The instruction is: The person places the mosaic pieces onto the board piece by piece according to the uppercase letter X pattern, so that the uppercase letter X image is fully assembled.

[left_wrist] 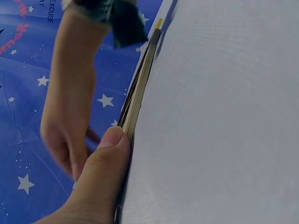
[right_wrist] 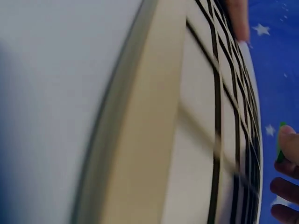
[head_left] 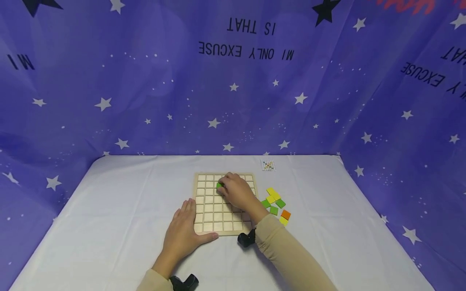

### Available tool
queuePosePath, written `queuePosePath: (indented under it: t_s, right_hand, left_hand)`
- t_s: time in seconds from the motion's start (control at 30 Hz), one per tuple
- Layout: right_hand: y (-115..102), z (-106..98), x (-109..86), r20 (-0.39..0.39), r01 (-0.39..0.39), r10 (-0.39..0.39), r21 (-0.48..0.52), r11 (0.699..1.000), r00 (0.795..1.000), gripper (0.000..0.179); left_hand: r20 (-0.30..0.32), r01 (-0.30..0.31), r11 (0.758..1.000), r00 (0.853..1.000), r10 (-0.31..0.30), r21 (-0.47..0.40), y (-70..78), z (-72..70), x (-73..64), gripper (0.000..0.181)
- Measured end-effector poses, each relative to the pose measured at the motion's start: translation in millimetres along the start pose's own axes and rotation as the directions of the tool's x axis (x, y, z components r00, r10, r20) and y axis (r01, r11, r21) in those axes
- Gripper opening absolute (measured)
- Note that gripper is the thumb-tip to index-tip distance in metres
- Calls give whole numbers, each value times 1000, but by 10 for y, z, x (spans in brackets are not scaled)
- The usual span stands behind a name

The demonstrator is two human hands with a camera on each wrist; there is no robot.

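A square wooden board (head_left: 213,217) with a grid of pale squares lies on the white table. My right hand (head_left: 236,190) reaches over its upper part and pinches a green tile (head_left: 219,185) between thumb and fingers. In the right wrist view the green tile (right_wrist: 281,144) shows edge-on at the fingertips. My left hand (head_left: 183,232) lies along the board's left side with fingers extended, its thumb along the front edge. In the left wrist view that thumb (left_wrist: 105,161) presses against the side of the board (left_wrist: 137,93).
Right of the board lie loose tiles: several green tiles (head_left: 274,210), yellow tiles (head_left: 274,193) and an orange tile (head_left: 285,214). A small card with a coloured grid pattern (head_left: 268,165) sits at the back. A blue star-printed cloth (head_left: 233,105) hangs behind the table.
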State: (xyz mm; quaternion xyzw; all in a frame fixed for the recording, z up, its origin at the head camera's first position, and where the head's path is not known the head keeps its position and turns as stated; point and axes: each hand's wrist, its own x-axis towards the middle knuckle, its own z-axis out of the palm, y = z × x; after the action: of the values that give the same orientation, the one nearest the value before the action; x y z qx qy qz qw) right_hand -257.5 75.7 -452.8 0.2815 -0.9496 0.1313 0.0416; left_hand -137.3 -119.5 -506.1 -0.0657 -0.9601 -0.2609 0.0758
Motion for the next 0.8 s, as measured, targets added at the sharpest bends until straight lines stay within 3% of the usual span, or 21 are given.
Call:
queuePosePath:
  t_s: [0.17,0.4,0.8]
  right_hand:
    - [-171,126,164,13,20,-19,-82,996,1000,32]
    - [-242,227,220,-7,0,-1,-167,986,1000,27]
    - [-193,252,294,-45,-93,97,67,993,994,27]
  left_hand:
    - [-6,-4,1000,1000,4,5,2,12,-9,138]
    - [-7,-10,1000,1000,10,15,-1,31,-11,138]
    - [-1,-10,1000,1000,10,24,6,23,-1,138]
